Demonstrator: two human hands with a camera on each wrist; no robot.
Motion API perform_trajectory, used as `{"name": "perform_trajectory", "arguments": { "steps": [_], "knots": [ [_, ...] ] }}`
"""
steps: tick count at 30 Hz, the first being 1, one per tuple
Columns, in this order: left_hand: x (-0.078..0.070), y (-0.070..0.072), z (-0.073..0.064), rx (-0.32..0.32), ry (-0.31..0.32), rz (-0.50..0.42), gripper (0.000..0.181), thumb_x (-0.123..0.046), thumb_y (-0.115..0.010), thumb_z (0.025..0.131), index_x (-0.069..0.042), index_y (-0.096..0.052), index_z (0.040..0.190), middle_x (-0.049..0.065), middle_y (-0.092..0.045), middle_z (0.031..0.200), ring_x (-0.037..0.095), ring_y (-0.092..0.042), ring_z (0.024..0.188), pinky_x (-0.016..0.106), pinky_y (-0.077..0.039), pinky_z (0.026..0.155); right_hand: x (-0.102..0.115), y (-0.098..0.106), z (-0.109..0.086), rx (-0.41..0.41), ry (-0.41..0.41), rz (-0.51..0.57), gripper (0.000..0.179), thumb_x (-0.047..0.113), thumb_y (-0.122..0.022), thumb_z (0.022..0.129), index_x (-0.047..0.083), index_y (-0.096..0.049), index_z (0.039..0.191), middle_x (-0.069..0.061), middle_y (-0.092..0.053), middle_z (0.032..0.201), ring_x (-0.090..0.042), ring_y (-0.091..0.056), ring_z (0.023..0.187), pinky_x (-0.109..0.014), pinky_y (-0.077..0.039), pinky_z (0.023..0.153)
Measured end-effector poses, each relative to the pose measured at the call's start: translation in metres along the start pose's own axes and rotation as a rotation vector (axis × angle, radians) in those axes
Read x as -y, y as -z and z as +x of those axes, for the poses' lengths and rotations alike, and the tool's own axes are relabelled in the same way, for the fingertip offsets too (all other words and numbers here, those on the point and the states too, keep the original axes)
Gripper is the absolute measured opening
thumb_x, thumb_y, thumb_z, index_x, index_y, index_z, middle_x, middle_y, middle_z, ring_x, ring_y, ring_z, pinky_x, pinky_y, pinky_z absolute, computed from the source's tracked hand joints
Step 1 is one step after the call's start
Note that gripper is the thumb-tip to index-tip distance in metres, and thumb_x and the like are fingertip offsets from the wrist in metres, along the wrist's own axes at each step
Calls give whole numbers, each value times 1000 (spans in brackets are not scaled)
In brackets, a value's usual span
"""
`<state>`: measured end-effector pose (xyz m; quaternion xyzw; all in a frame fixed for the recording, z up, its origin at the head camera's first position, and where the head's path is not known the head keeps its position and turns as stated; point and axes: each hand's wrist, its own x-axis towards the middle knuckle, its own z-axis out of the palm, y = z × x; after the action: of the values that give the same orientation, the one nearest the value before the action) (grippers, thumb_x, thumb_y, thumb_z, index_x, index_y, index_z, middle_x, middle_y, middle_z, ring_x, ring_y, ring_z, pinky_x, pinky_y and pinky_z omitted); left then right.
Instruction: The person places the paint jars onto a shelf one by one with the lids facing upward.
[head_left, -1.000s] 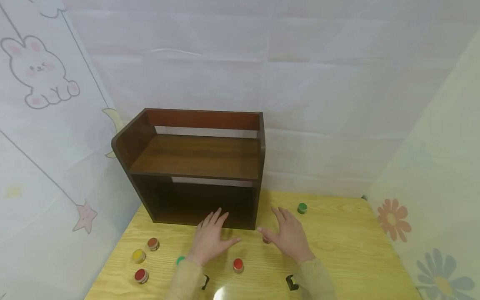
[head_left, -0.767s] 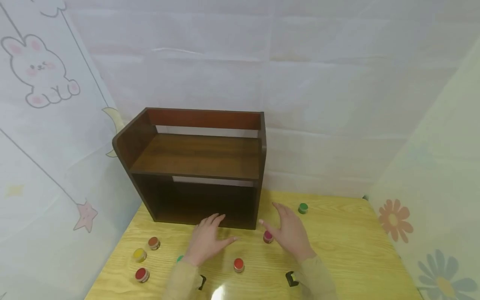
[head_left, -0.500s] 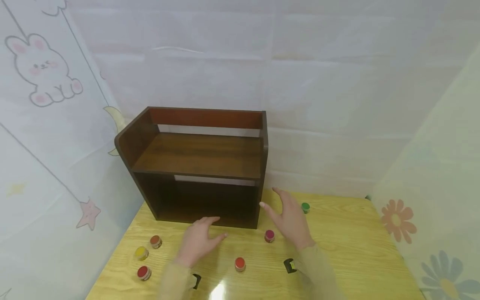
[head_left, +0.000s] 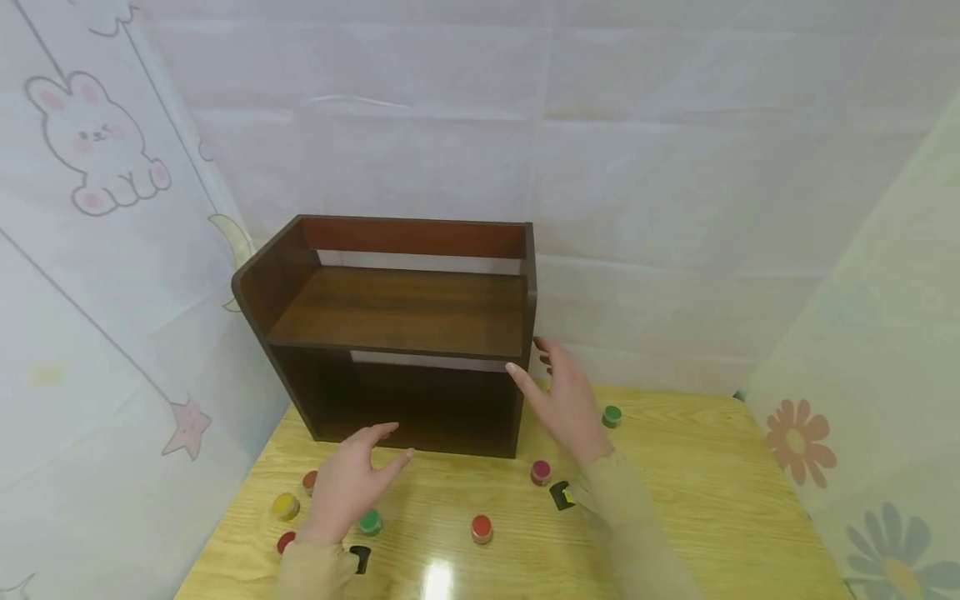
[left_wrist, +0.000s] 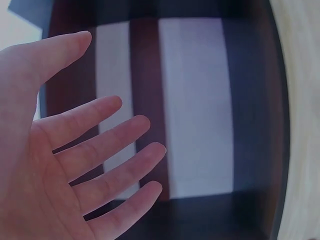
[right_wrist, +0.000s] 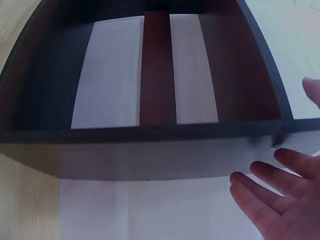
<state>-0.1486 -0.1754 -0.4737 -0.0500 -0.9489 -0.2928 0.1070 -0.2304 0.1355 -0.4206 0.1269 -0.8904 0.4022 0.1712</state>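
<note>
A dark brown two-tier wooden shelf [head_left: 405, 308] stands at the back of the table, both its tiers bare. My right hand [head_left: 564, 400] is raised beside its right side panel, thumb and fingers spread; in the right wrist view the fingers [right_wrist: 280, 185] are close to the outer face of that panel. My left hand [head_left: 348, 483] hovers in front of the lower tier at the left, holding nothing, fingers extended toward the opening in the left wrist view. Under and beside it lie a green jar [head_left: 370, 522], a yellow jar [head_left: 285, 506], and partly hidden brown [head_left: 310, 482] and dark red [head_left: 286, 542] ones.
On the wood-grain table [head_left: 697, 500] also stand a red jar [head_left: 482, 528] at front centre, a magenta jar [head_left: 540, 472] by the right forearm and a dark green jar [head_left: 612, 416] at the back right. Printed cloth walls [head_left: 675, 208] enclose the table on three sides.
My right hand has risen toward the shelf's right side panel. The left hand has moved left, uncovering the green jar and partly covering the brown and dark red ones. The shelf stays put.
</note>
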Motion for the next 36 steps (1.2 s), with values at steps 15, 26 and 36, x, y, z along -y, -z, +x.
{"name": "perform_trajectory", "arguments": {
  "steps": [15,26,36],
  "knots": [
    [16,50,0,-117,21,4,61,-55,-68,94,-8,-66,133,15,-67,125,36,-67,104,33,-52,53,15,-14,19,-186,-15,-6,56,39,-61,102,-3,-49,138,-21,-63,125,-34,-69,86,-48,-57,73],
    [29,78,14,-195,-23,35,51,-44,-71,96,-7,-66,131,17,-69,114,24,-60,65,45,-52,62,15,-17,23,-199,-41,-9,42,33,-61,101,-1,-54,126,-18,-66,111,-29,-70,76,-46,-57,66],
    [48,89,26,-120,25,69,55,-46,-67,98,-3,-65,132,23,-68,121,40,-66,101,57,-53,77,17,-17,25,-178,-81,3,40,34,-59,101,0,-55,123,-16,-66,104,-28,-69,77,-44,-58,66]
  ]
}}
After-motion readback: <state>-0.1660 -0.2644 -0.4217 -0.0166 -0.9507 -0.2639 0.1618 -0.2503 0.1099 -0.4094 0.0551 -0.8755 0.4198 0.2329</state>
